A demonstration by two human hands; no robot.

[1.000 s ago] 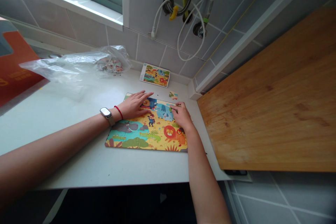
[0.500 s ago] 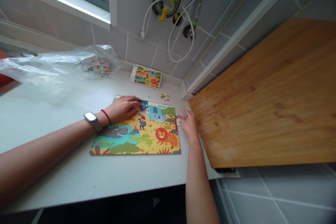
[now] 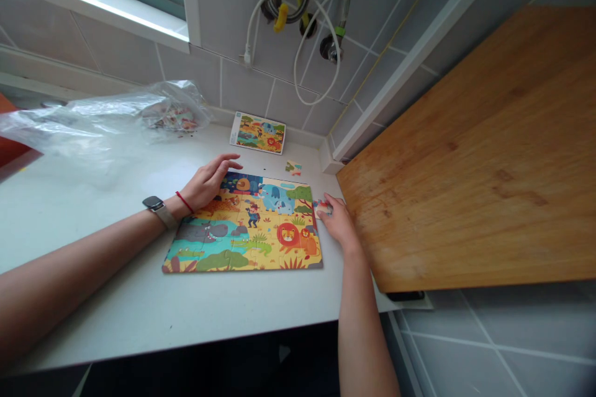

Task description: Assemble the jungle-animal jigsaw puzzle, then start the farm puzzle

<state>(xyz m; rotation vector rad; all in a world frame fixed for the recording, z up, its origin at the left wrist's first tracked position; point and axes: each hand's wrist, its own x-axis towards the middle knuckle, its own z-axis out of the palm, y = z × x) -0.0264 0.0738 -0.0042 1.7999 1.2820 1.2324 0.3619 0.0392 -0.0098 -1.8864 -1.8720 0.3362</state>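
Note:
An animal jigsaw puzzle (image 3: 251, 248) with a lion, elephants and a hippo lies flat on the white counter. My left hand (image 3: 207, 185) rests over its upper left edge, fingers stretched out and holding nothing. Just past the puzzle's right edge, my right hand (image 3: 338, 221) has thumb and forefinger around a small puzzle piece (image 3: 322, 206), which lies low at the counter. Part of that piece is hidden by the fingers. Another loose puzzle piece (image 3: 293, 167) lies behind the puzzle's upper right corner.
A picture card (image 3: 259, 133) of the same scene leans near the tiled wall. At the left lies a clear plastic bag (image 3: 107, 113) with small pieces inside. A large wooden board (image 3: 475, 167) stands close on the right. Hoses and a white cable (image 3: 294, 77) hang above.
My left hand has slid back and left, uncovering the puzzle's upper left part. The right thumb and forefinger have come around the small piece. The view has shifted slightly.

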